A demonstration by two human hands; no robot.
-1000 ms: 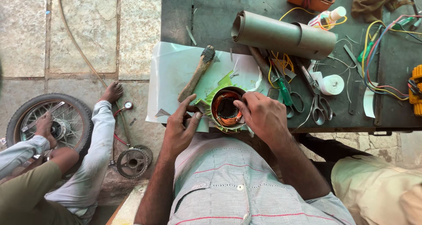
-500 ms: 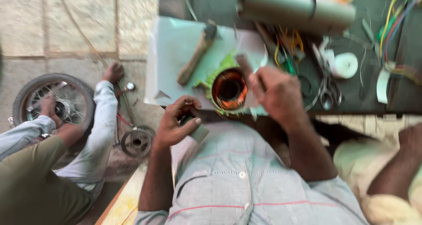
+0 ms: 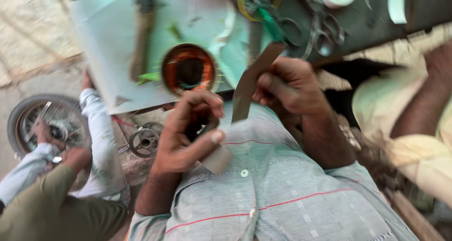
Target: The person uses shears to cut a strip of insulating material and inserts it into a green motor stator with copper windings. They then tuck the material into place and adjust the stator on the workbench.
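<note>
Two hands, one thin strip of insulating paper, held at mid frame just below the bench edge.

The right hand pinches the grey-brown paper strip near its upper end; the left hand is curled narrow, thumb on a small paper piece — whether it joins the strip is blurred. The strip looks light, flexible and easily creased — best held by its edges. Count: one copper-wound stator at upper centre, one hammer at upper left, one pair of scissors at upper right.

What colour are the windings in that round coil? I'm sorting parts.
Copper-orange, in the round coil on the bench; head view.
</note>
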